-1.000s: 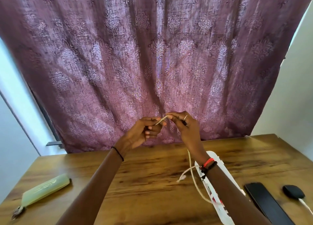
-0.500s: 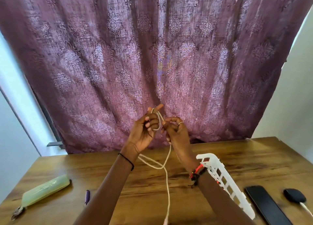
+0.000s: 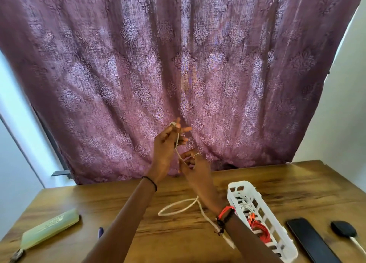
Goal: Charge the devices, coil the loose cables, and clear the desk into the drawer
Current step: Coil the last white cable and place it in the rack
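Observation:
A thin white cable (image 3: 178,206) runs from my raised left hand (image 3: 168,146) down to a loose loop hanging over the wooden desk (image 3: 138,235). My left hand stands upright in front of the curtain, its fingers spread, with the cable's end held at the fingertips and a strand running down the palm. Just below it, my right hand (image 3: 193,164) pinches the same strand between thumb and fingers. The lower end trails behind my right forearm toward the desk's near edge.
A white slotted basket (image 3: 287,251) with white and orange cables stands right of my arm. Further right lie a black phone (image 3: 311,241) and a black device (image 3: 343,229) on a white lead. A pale green case (image 3: 49,226) and a purple pen (image 3: 100,232) lie left.
My left hand has risen and opened its fingers, with the cable now running down its palm. My right hand has dropped lower along the strand, and the hanging loop has widened.

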Demonstrator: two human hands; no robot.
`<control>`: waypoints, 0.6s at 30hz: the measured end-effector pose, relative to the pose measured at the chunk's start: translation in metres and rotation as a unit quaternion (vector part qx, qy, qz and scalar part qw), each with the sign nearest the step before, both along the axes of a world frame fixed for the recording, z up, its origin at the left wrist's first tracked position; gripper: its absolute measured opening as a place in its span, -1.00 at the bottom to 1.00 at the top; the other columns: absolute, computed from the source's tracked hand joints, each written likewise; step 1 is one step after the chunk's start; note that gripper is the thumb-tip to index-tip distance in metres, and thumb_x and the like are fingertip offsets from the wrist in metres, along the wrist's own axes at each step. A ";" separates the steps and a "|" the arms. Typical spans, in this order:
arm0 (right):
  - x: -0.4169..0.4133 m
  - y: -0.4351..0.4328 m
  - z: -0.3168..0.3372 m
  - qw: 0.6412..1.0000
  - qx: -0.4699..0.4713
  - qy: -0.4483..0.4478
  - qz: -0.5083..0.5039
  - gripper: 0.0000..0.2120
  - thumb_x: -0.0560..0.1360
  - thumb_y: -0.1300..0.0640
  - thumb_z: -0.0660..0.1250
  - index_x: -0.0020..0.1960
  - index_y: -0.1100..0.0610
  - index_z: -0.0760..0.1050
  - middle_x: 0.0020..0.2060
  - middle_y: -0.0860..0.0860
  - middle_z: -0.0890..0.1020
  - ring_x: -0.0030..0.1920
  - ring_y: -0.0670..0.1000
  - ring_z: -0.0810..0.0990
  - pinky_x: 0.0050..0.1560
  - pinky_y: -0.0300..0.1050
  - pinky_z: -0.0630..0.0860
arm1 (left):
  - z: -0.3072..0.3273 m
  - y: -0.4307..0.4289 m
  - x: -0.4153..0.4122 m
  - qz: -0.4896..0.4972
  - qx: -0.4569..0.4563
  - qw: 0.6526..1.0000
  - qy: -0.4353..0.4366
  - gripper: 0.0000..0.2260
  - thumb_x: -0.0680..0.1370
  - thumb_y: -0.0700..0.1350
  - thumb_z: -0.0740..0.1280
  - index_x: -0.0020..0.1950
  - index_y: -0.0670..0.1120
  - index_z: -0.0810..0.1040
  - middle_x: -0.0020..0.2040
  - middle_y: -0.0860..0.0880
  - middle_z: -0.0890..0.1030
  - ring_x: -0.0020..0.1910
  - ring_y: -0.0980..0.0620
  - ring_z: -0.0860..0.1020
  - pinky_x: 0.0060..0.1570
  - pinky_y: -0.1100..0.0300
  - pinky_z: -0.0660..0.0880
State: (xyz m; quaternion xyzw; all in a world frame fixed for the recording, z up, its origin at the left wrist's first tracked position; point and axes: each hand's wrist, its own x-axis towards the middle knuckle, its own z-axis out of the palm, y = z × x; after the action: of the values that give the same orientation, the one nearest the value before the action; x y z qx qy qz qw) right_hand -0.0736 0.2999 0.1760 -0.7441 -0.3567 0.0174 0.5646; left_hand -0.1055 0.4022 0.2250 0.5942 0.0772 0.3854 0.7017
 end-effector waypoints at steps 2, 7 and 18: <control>0.000 -0.003 0.003 1.000 -0.019 -0.006 -0.006 -0.97 0.45 0.16 0.33 -0.12 0.05 0.51 -0.25 -0.03 0.67 -0.20 -0.06 0.63 -0.07 0.01 0.55 | 0.007 -0.005 -0.001 0.030 0.115 0.993 0.023 -0.83 0.60 -0.20 0.21 0.13 -0.08 0.54 -0.09 0.00 0.69 -0.40 0.18 0.59 -0.32 0.33 0.56; 0.005 -0.015 0.017 0.994 -0.097 -0.051 -0.004 -0.89 0.39 0.06 0.35 -0.11 0.05 0.54 -0.30 -0.09 0.61 -0.25 -0.08 0.57 -0.04 -0.09 0.51 | 0.006 0.008 -0.001 0.145 0.440 0.874 0.143 -0.78 0.61 -0.05 0.15 -0.05 -0.08 0.56 -0.17 0.06 0.69 -0.29 0.11 0.64 -0.16 0.11 0.59; 0.038 -0.038 0.048 0.992 -0.092 -0.081 0.029 -0.91 0.43 0.22 0.41 -0.06 0.14 0.64 -0.34 -0.02 0.55 -0.39 -0.23 0.45 -0.36 -0.41 0.34 | 0.007 0.017 -0.017 -0.046 0.474 0.826 0.303 -0.75 0.60 -0.08 0.21 -0.20 -0.12 0.57 -0.51 0.09 0.54 -0.47 0.12 0.52 -0.28 0.21 0.48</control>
State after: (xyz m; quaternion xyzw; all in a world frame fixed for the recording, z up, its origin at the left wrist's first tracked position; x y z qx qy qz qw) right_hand -0.0357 0.2617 0.2243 -0.7809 -0.4200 0.0062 0.4624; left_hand -0.1226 0.4195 0.2317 0.9434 0.0662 0.1428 0.2919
